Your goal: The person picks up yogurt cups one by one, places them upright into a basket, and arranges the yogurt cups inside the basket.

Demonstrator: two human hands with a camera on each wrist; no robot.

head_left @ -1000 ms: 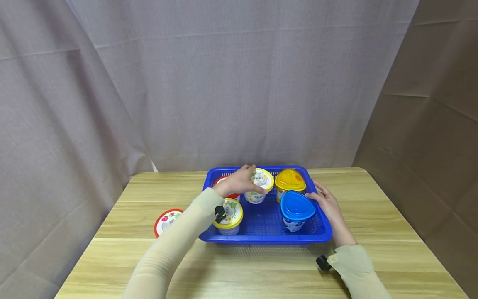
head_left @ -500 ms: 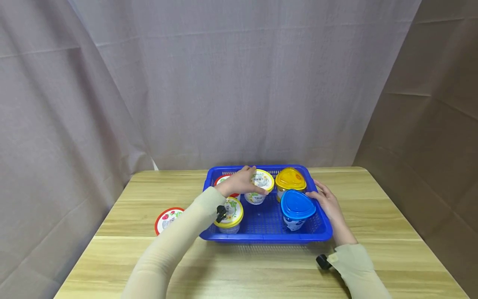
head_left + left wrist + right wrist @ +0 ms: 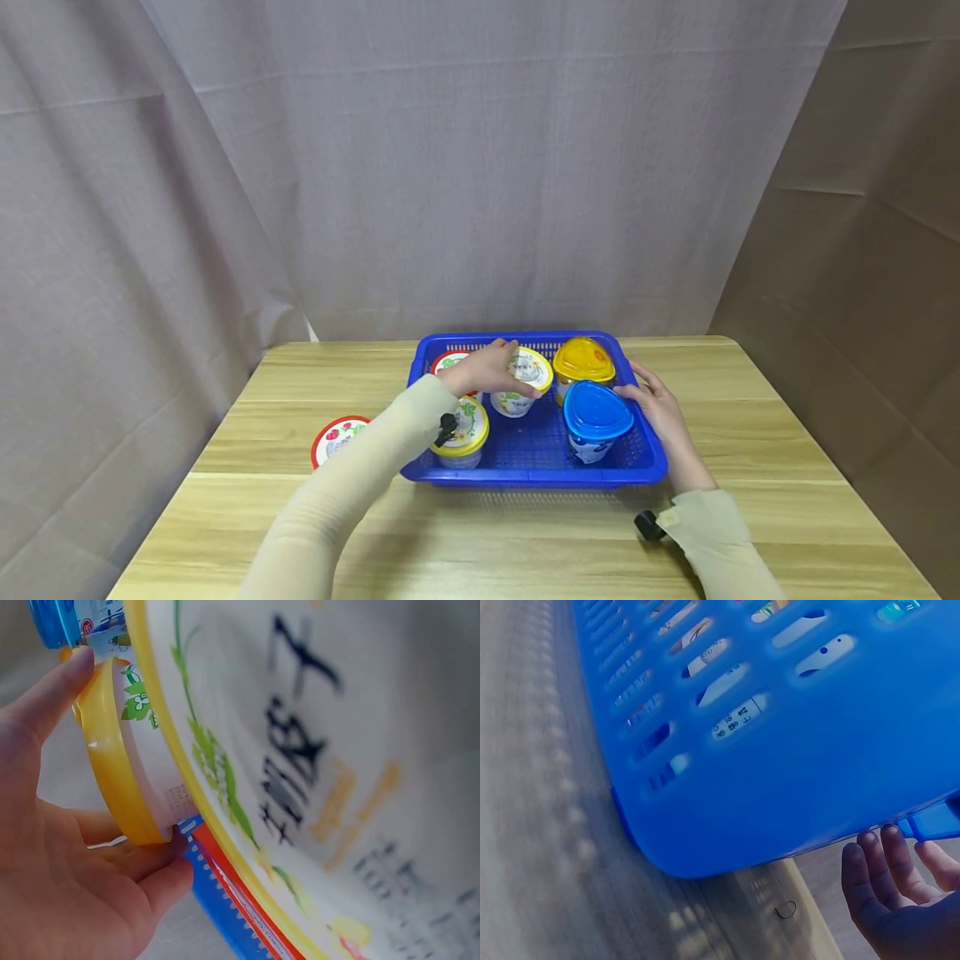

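My left hand (image 3: 491, 371) grips a round tub with a yellow-rimmed lid (image 3: 531, 367) from above, inside the blue plastic basket (image 3: 525, 477). In the left wrist view, thumb and fingers lie around that tub's yellow rim (image 3: 112, 757). At the basket's right side, my right hand (image 3: 662, 417) holds the rim, thumb over the edge and fingers outside; the right wrist view has its fingertips (image 3: 889, 834) against the basket. Near that hand stand a blue-lidded cup (image 3: 597, 412) and a yellow-lidded cup (image 3: 583, 360).
Another yellow-rimmed tub (image 3: 461, 429) stands at the basket's front left, and a red-rimmed tub (image 3: 450, 360) behind it is partly hidden by the left hand. Outside, left of the basket, a red-rimmed tub (image 3: 333, 437) sits on the wooden table (image 3: 525, 550), partly behind the left sleeve.
The left hand and its tub have shifted slightly toward the front and right within the basket. The right hand stays at the rim.
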